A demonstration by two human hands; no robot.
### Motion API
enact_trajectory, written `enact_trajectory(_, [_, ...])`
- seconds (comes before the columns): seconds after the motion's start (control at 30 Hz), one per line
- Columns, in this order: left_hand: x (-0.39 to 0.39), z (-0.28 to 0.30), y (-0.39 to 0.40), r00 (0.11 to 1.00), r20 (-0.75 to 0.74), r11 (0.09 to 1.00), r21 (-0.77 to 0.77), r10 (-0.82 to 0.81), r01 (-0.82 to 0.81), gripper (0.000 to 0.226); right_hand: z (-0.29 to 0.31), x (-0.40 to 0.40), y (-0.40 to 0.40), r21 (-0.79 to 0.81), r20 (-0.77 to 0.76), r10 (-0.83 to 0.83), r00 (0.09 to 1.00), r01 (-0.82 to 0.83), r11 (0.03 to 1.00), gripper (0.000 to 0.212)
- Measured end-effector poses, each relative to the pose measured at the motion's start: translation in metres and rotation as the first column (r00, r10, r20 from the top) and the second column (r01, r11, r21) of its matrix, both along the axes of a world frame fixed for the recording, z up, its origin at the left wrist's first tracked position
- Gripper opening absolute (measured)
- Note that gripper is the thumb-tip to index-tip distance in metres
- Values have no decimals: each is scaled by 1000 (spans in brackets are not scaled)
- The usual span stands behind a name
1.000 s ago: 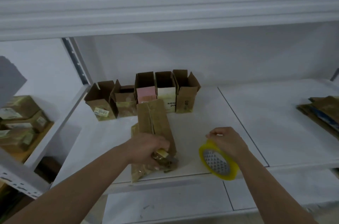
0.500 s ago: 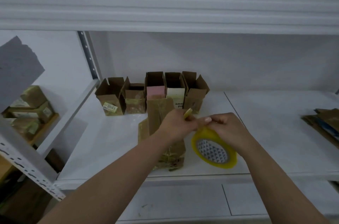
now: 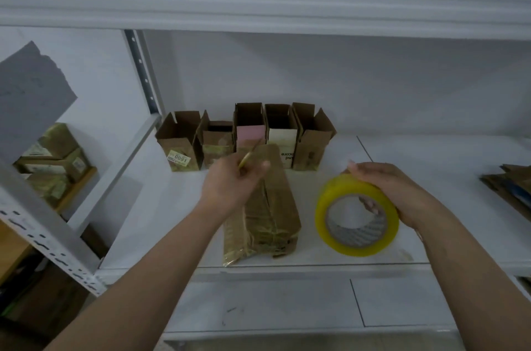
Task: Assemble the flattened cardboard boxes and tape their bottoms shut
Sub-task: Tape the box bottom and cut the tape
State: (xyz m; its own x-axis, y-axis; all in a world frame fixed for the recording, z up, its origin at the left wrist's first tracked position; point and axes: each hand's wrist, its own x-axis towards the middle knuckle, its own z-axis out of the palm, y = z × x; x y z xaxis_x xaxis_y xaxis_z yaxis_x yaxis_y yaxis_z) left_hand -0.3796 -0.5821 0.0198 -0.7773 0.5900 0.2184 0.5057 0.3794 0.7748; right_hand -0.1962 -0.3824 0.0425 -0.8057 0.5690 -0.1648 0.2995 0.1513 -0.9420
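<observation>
A person stands at a white shelf [image 3: 431, 178] mid-way through a box-taping job. To the far left of the fingers, taped boxes [image 3: 54, 160] sit stacked on a neighbouring shelf, partly cut off by a grey upright. Behind the left hand [image 3: 232, 186], a row of five assembled boxes [image 3: 247, 137] stands open-topped against the back wall. The left hand's fingers [image 3: 263, 168] are curled in a pinch around a small yellowish tab [image 3: 247, 158], probably the free end of the tape, though it is too small and blurred to be sure. Directly under and just beyond that hand lies a box [image 3: 270, 207] on its side, wrapped in glossy tape. To the right, the right hand [image 3: 393, 192] grips the yellow tape roll [image 3: 356, 215], thumb over the outer rim and fingers hooked through the core, the roll held on edge just above the shelf. Far right of the fingers, a pile of flats [image 3: 511, 189] waits, cut off by the frame edge. The risk from here appears to be the thin strip folding back on itself or sticking to the fingers if tension drops between the hands, or landing crooked on the seam. Any strip running between tab and roll cannot be made out, and the box's bottom flaps are hidden beneath the left hand.
</observation>
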Motion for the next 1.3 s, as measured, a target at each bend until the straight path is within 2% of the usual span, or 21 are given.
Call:
enact_trajectory(0.03, [-3, -7, -12, 999, 30, 999, -15, 35, -34, 37, -5, -2, 5, 161, 135, 4, 991, -26, 987, 55])
enact_trajectory(0.1, [2, -28, -28, 996, 70, 997, -55, 61, -58, 40, -17, -7, 10, 446, 372, -31, 928, -150, 882, 44])
enact_trajectory(0.17, [12, -47, -38, 989, 107, 994, -57, 100, -94, 41, -24, -13, 5, 523, 451, -48, 891, -220, 824, 44])
enact_trajectory(0.33, [18, -71, -44, 967, 181, 984, -27, 177, -175, 40, -28, -24, -7, 630, 518, -114, 848, -289, 721, 49])
enact_trajectory(0.53, [17, -81, -43, 958, 177, 974, -56, 226, -219, 42, -33, -32, -11, 645, 545, -131, 828, -314, 697, 48])
enact_trajectory(0.7, [15, -90, -40, 960, 145, 967, -121, 240, -223, 43, -49, -40, -11, 658, 571, -157, 806, -335, 675, 67])
enact_trajectory(0.77, [16, -97, -39, 958, 179, 970, -144, 222, -198, 42, -58, -43, -11, 661, 609, -170, 775, -377, 649, 71])
enact_trajectory(0.83, [16, -108, -38, 942, 282, 978, -153, 182, -143, 43, -67, -44, -10, 649, 647, -174, 742, -417, 636, 68])
enact_trajectory(0.93, [19, -124, -38, 852, 515, 993, 17, 92, -118, 45, -81, -45, -10, 604, 659, -144, 738, -405, 687, 62])
enact_trajectory(1.0, [27, -130, -35, 809, 584, 981, 117, 60, -157, 35, -88, -46, -10, 581, 657, -120, 744, -398, 710, 58])
enact_trajectory(1.1, [40, -135, -28, 815, 573, 962, 166, 85, -217, 31, -91, -49, -10, 579, 645, -114, 755, -387, 717, 59])
enact_trajectory(1.3, [51, -137, -19, 804, 563, 934, 149, 190, -325, 45, -92, -51, -8, 568, 658, -118, 744, -387, 726, 62])
